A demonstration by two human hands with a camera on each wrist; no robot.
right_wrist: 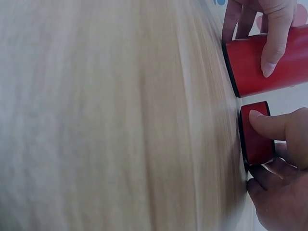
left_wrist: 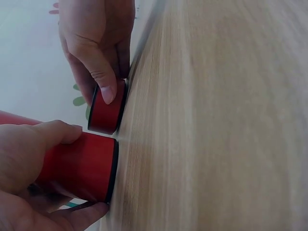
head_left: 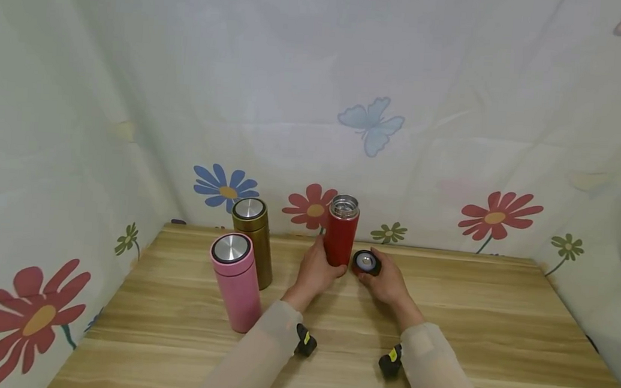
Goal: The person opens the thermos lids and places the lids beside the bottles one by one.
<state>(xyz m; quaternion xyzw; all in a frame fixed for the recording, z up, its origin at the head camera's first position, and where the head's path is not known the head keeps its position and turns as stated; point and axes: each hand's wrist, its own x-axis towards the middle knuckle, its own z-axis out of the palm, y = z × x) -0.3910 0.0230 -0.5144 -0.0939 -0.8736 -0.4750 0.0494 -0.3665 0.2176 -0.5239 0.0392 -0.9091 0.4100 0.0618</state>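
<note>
A red thermos bottle (head_left: 341, 238) stands upright on the table with its steel mouth uncovered. My left hand (head_left: 318, 268) grips its lower part, thumb in front, as the left wrist view shows on the red body (left_wrist: 79, 166). Just to the right, the red lid (head_left: 366, 263) rests on the table with its pale inner side up. My right hand (head_left: 389, 279) holds this lid by its sides; the thumb lies along the lid's red wall (right_wrist: 257, 139) in the right wrist view. Bottle and lid stand very close together.
Left of my left hand stands a pink thermos (head_left: 239, 291) with a steel-topped lid. Behind it is a gold-brown thermos (head_left: 256, 238), also lidded. A flowered cloth (head_left: 431, 166) hangs behind the wooden table (head_left: 474, 326) and along its sides.
</note>
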